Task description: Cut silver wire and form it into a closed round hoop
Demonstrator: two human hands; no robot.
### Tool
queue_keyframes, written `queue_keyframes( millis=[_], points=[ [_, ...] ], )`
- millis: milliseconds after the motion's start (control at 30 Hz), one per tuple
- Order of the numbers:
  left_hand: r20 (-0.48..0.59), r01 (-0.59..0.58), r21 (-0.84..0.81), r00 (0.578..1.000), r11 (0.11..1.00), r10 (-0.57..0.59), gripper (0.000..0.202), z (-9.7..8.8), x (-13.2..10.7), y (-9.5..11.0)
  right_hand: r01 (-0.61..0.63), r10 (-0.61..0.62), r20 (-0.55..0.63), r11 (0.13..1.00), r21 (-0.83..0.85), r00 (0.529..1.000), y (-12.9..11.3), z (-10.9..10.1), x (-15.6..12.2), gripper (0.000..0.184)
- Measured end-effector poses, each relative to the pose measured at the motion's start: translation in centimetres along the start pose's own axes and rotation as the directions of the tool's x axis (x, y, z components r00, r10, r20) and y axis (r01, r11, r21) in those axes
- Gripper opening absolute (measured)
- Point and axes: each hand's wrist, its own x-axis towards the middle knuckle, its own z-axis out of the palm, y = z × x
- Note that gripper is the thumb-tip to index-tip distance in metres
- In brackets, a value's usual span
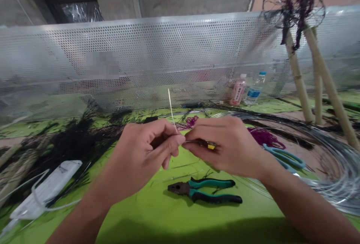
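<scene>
My left hand [146, 148] pinches a thin pale stick [171, 110] between thumb and forefinger; the stick points up and slightly left. My right hand [225, 144] meets it from the right, fingers closed round a small tool with a yellow and dark handle [209, 145] whose tip reaches the base of the stick. Both hands hover over a bright green table surface [157, 214]. Green-handled pliers [205, 191] lie on the table just below my hands.
Teal scissors [284, 156] and a coil of silver wire [334, 169] lie at right. Black feathery strands [75, 139] and a white face mask [47, 189] lie at left. Magenta thread [264, 137], two bottles [247, 88], bamboo poles [298, 71] and a perforated metal screen [157, 56] stand behind.
</scene>
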Motion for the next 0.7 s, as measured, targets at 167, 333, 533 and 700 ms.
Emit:
queue_keyframes(
  millis=[167,333,533,700],
  points=[
    [0.061,0.121,-0.192,0.992,0.974,-0.111,0.03,-0.1,0.1,-0.1,0.147,-0.281,-0.208,0.857,-0.494,0.937,0.1,1.9,-0.8,0.016],
    [0.015,0.072,-0.143,0.997,0.987,-0.07,0.026,-0.5,0.1,-0.5,-0.106,0.115,-0.132,0.991,0.079,0.985,0.1,1.1,-0.3,0.022],
    [0.013,0.079,-0.1,0.997,0.992,-0.078,0.026,-0.3,0.5,-0.8,-0.072,0.137,-0.385,0.981,0.178,0.913,-0.8,0.8,-0.3,0.024],
    [-0.061,0.057,-0.118,0.996,0.991,-0.064,0.027,-0.3,0.4,-0.5,-0.005,0.027,-0.5,0.999,0.045,0.866,-1.4,1.4,-0.5,0.019]
  ],
)
